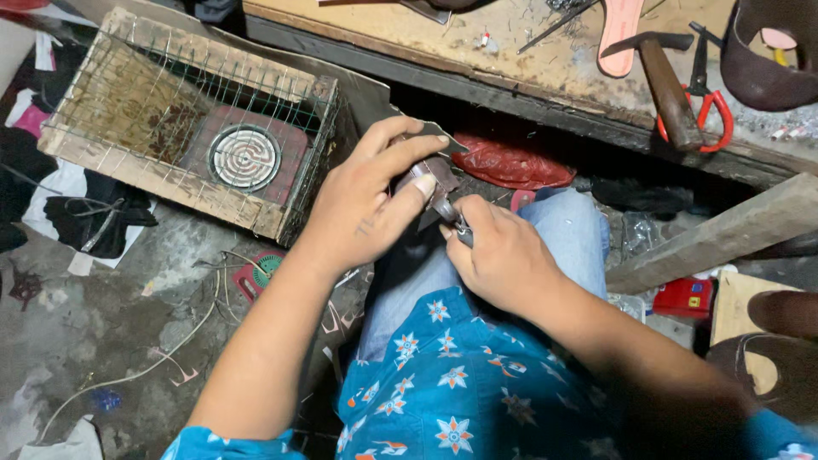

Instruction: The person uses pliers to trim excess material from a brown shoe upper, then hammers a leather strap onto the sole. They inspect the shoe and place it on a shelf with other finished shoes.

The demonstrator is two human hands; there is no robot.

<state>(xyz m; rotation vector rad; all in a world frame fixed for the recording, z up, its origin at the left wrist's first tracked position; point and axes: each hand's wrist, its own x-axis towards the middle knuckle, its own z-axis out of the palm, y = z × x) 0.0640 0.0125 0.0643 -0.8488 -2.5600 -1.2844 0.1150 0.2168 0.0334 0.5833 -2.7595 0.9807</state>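
Note:
My left hand [368,198] grips a dark brown leather piece [436,167] over my lap, thumb and fingers pressed on it. My right hand [503,255] is closed around a small metal tool [452,215] whose tip touches the underside of the leather piece. Most of the tool is hidden inside the fist. Both hands meet above my blue jeans [562,230], and a blue flowered shirt [452,392] shows below.
A wood-and-wire cage [128,111] holding a round electric coil heater [245,157] stands at left. The workbench [511,51] behind carries a hammer [665,81], red-handled scissors [711,106] and a pink insole [618,30]. A wooden plank [724,234] lies at right, a red bag [511,162] under the bench.

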